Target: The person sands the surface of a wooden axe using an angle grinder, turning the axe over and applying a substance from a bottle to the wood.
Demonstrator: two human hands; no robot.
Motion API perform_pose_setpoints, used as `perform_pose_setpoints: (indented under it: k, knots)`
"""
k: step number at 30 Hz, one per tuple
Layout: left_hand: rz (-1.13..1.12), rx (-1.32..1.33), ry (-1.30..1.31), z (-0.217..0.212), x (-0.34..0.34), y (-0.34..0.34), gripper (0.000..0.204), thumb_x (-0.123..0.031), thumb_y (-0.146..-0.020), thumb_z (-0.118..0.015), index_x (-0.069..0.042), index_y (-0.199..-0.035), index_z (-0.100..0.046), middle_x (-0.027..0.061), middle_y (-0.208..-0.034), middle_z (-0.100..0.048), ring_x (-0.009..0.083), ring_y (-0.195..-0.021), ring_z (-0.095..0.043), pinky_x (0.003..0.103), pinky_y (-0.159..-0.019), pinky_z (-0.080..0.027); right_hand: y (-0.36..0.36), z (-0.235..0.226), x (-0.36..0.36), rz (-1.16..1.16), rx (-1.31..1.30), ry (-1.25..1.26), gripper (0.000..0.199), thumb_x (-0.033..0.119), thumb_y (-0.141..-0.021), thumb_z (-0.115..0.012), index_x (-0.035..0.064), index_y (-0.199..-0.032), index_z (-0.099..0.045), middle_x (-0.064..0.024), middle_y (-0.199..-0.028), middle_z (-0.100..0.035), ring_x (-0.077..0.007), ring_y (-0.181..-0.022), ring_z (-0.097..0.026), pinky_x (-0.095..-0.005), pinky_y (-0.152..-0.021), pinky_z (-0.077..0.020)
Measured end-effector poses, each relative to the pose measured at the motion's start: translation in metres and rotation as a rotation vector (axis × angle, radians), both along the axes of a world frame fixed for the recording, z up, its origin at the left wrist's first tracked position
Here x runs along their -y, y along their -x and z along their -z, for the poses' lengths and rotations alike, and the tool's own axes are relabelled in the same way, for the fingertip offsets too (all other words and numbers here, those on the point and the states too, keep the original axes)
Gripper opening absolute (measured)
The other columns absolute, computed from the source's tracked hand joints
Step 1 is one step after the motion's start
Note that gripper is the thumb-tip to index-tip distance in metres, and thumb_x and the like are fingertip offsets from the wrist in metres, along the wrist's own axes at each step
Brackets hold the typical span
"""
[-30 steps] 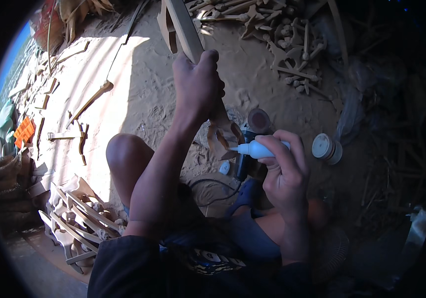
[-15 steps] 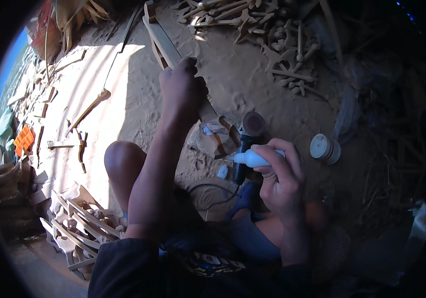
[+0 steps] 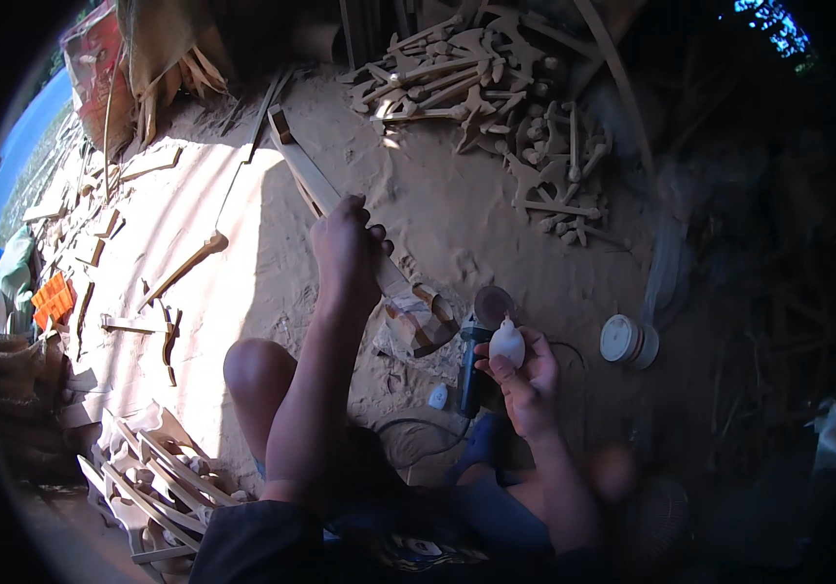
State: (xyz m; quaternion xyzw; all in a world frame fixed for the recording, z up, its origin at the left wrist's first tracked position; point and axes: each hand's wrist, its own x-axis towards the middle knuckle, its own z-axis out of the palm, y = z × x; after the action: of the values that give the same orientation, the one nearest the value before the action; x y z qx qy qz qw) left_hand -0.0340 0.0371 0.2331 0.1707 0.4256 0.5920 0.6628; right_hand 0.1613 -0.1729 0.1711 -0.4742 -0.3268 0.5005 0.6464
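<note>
My left hand point(image 3: 343, 251) is closed round the middle of a long wooden piece point(image 3: 306, 177). Its narrow end points to the far left, and its wide, curved end of light and dark wood point(image 3: 421, 319) sits low over the sandy ground. In my right hand point(image 3: 527, 384) is a small white squeeze bottle point(image 3: 507, 346), nozzle up, apart from the wood. Just behind the bottle lies an angle grinder point(image 3: 470, 375) with a round disc point(image 3: 494, 305). A small white object point(image 3: 438, 396) rests on the ground left of the grinder.
Carved wooden parts are heaped at the far side point(image 3: 476, 78), with another pile point(image 3: 155, 477) at near left. Right of my hand stands a round white tub point(image 3: 620, 341). A dark cord point(image 3: 418, 421) curves near my foot. Loose wooden pieces point(image 3: 179, 268) lie in the sunlit patch.
My right hand has drawn the bottle back from the wood's curved end and turned it from lying sideways to nozzle up. My left hand still grips the wooden piece.
</note>
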Motion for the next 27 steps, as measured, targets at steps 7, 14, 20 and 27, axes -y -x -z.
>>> perform_pose_setpoints:
  k: [7, 14, 20, 27]
  knots:
    - [-0.037, -0.036, -0.057, -0.017, 0.003, 0.015, 0.015, -0.018, -0.105, -0.059, -0.013, -0.096, -0.048, -0.0023, -0.076, -0.039, 0.0099, -0.058, -0.042, 0.030, -0.055, -0.038, 0.041, 0.148, 0.021, -0.241, 0.580, 0.307, 0.038, 0.015, -0.088, -0.089, 0.0060, -0.119, -0.069, -0.0038, -0.112, -0.073, -0.0116, -0.099, -0.070, -0.0302, -0.085, -0.0575]
    - [-0.167, -0.175, -0.069, -0.027, 0.005, 0.033, 0.019, -0.019, -0.104, -0.063, -0.010, -0.098, -0.048, -0.0008, -0.070, -0.044, 0.0110, -0.051, -0.045, 0.029, -0.047, -0.038, 0.107, 0.330, 0.029, -0.168, 0.544, 0.506, 0.045, 0.014, -0.084, -0.091, 0.0037, -0.123, -0.070, -0.0060, -0.111, -0.075, -0.0157, -0.096, -0.073, -0.0335, -0.086, -0.0614]
    - [-0.245, -0.301, -0.199, -0.037, 0.014, 0.036, 0.023, -0.022, -0.104, -0.066, -0.007, -0.103, -0.048, 0.0006, -0.063, -0.049, 0.0132, -0.050, -0.052, 0.031, -0.050, -0.047, 0.119, 0.412, 0.016, 0.004, 0.631, 0.495, 0.043, 0.004, -0.079, -0.083, 0.0028, -0.120, -0.070, -0.0093, -0.110, -0.076, -0.0213, -0.098, -0.075, -0.0355, -0.088, -0.0616]
    - [-0.284, -0.247, -0.434, -0.022, 0.003, 0.029, 0.028, -0.013, -0.100, -0.076, -0.006, -0.107, -0.050, 0.0040, -0.068, -0.058, 0.0143, -0.057, -0.061, 0.030, -0.057, -0.052, 0.084, 0.464, 0.005, 0.393, 0.543, 0.524, 0.042, -0.001, -0.077, -0.078, 0.0007, -0.118, -0.067, -0.0134, -0.111, -0.075, -0.0239, -0.104, -0.075, -0.0369, -0.091, -0.0613]
